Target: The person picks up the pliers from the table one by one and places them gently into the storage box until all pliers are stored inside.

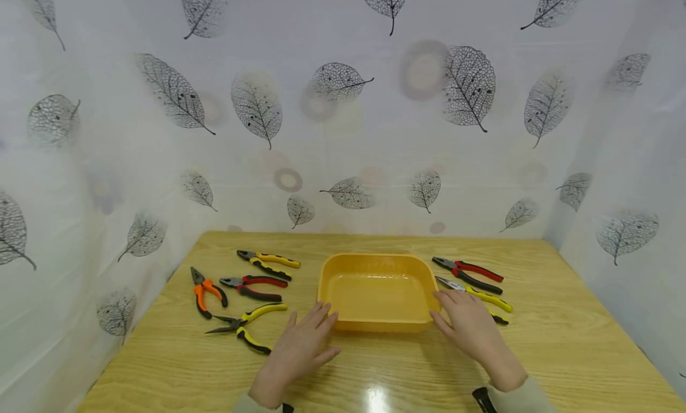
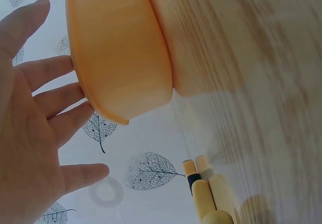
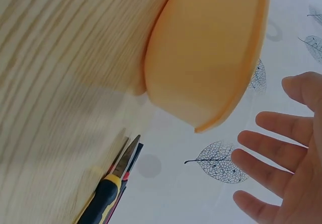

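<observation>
A yellow plastic tray (image 1: 377,327) with rounded corners sits on the wooden table, its inside bare. At its front left corner is my left hand (image 1: 302,344), fingers spread and fairly straight. The left wrist view shows those fingertips (image 2: 83,90) right at the rim of the tray (image 2: 118,48), thumb held away. On the other side, my right hand (image 1: 471,327) reaches toward the right rim with fingers extended. In the right wrist view, that hand (image 3: 292,163) has its fingers spread beside the tray (image 3: 201,53), with a gap between. Neither hand grips anything.
Left of the tray lie orange pliers (image 1: 199,291), red-black pliers (image 1: 252,280), yellow-black combination pliers (image 1: 262,259) and yellow-black long-nose pliers (image 1: 241,324). To the right are red-black pliers (image 1: 461,267) and yellow-handled pliers (image 1: 490,299), partly behind my right hand. A leaf-print curtain (image 1: 364,139) surrounds the table (image 1: 386,371).
</observation>
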Motion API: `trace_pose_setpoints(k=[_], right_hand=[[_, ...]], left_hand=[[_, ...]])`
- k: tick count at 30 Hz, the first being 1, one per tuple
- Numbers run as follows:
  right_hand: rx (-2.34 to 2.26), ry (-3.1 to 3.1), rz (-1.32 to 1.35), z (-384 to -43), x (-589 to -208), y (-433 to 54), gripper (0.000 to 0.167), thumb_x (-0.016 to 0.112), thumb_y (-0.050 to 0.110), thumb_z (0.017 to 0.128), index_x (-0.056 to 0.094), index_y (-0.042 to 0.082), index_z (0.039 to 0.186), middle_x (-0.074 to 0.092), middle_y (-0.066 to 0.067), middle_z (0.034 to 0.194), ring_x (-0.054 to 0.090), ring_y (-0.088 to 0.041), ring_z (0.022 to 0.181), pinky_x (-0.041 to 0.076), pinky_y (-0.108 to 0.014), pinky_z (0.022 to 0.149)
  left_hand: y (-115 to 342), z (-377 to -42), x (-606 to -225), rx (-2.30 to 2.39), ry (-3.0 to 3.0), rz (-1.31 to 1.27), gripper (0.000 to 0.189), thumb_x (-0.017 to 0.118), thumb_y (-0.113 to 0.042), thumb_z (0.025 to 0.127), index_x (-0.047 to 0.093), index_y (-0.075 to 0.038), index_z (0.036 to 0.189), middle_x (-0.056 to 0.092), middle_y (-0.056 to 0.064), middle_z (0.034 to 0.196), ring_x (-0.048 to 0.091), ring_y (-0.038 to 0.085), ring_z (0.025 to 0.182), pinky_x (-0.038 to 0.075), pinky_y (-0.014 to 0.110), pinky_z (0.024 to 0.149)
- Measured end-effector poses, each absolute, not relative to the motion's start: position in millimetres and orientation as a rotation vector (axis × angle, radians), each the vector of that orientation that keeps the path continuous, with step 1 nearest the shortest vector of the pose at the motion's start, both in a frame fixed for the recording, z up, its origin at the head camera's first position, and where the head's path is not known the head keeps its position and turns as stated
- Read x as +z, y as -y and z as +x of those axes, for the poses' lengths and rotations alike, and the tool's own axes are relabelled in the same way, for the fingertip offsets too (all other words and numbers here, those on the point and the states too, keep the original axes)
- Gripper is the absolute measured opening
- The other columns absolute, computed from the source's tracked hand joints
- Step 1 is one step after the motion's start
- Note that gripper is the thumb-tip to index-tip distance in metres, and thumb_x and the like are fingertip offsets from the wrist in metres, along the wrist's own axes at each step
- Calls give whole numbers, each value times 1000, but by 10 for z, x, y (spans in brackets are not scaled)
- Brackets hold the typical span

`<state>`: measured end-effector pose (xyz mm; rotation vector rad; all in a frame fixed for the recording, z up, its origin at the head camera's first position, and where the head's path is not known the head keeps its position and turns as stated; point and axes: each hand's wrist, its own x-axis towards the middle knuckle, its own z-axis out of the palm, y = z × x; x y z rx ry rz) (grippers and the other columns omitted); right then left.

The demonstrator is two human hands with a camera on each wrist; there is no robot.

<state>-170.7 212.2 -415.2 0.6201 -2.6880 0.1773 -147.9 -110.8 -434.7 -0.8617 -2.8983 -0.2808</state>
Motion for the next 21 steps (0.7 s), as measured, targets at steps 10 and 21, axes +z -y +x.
trace_pose_setpoints(k=[10,21], right_hand=[[144,2712,632,-1773,-4166,-2249,39,65,29,79,61,1,106,60,-12,102,55,-30,94,44,-47,77],[60,2707,615,-1885,-4204,-2460,38,67,26,78,60,-1,103,60,-15,97,55,-31,85,45,-47,68]], left_hand=[[1114,-1482,-4327,-288,2921,-855,60,51,-48,85,43,-11,132,33,11,138,26,25,128,23,60,93],[1112,-1484,-4313,-283,2912,-870,60,52,-47,85,43,-11,132,33,11,138,27,25,127,25,60,92]])
